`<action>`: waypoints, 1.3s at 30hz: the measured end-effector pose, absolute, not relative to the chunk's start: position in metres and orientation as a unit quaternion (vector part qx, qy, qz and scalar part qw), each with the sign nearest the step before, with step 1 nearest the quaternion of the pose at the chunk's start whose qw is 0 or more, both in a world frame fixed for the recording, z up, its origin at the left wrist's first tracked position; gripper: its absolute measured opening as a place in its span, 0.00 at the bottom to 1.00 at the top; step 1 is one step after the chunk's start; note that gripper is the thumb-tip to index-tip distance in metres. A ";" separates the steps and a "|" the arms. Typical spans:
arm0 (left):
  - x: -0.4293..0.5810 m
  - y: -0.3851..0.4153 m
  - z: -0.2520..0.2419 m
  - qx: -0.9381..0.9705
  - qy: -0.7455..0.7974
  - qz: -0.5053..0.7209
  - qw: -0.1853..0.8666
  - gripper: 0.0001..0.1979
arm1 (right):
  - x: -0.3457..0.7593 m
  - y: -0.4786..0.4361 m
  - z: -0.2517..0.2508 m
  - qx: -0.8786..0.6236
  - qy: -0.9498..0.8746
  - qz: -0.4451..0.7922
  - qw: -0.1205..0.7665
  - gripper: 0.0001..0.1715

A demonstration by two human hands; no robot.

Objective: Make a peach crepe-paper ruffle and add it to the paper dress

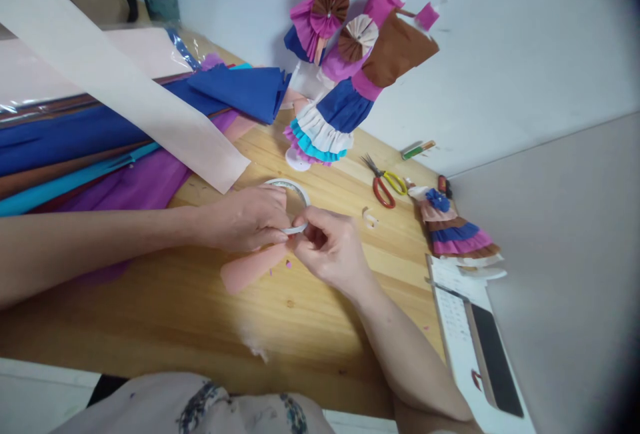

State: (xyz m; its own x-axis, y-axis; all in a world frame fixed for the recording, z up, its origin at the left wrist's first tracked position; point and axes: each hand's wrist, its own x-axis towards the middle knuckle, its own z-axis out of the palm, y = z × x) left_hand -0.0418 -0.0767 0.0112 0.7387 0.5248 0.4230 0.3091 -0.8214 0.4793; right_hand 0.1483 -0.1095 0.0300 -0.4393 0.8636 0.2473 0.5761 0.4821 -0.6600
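My left hand point(245, 217) is closed on a roll of white tape point(303, 195), its fingers reaching into the ring. Close against it, my right hand point(333, 247) has thumb and forefinger pinched at the roll's lower right edge, where the tape seems to be. Below both hands a strip of salmon-pink paper point(253, 271) slants down to the left; its upper end is hidden at the fingers. A long pale paper strip point(200, 147) stretches over my left forearm's far side.
Folded blue paper point(245, 91) and purple paper point(135, 181) lie left. A layered paper dress point(345, 111) stands behind; a smaller one point(457, 231) is right. Scissors point(384, 184) with red and yellow handles rest nearby. A white keyboard-like device point(457, 314) is at the right edge.
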 end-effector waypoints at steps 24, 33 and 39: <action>-0.041 -0.072 -0.006 0.918 0.203 0.311 0.139 0.19 | 0.155 -0.104 0.028 -0.432 -0.814 0.259 0.289 0.08; -0.041 -0.072 -0.008 0.906 0.219 0.337 0.134 0.20 | 0.155 -0.102 0.019 -0.443 -0.783 0.277 0.338 0.16; -0.042 -0.074 -0.005 0.889 0.277 0.349 0.102 0.21 | 0.151 -0.105 0.012 -0.479 -0.742 0.255 0.392 0.08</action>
State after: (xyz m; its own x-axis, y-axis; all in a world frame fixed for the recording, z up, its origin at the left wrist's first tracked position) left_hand -0.0417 -0.0742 -0.0047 0.6024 0.5636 0.5652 0.4214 -0.8260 0.3744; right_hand 0.1514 -0.1055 0.0123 -0.2328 0.9118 0.3381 0.5111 0.4105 -0.7551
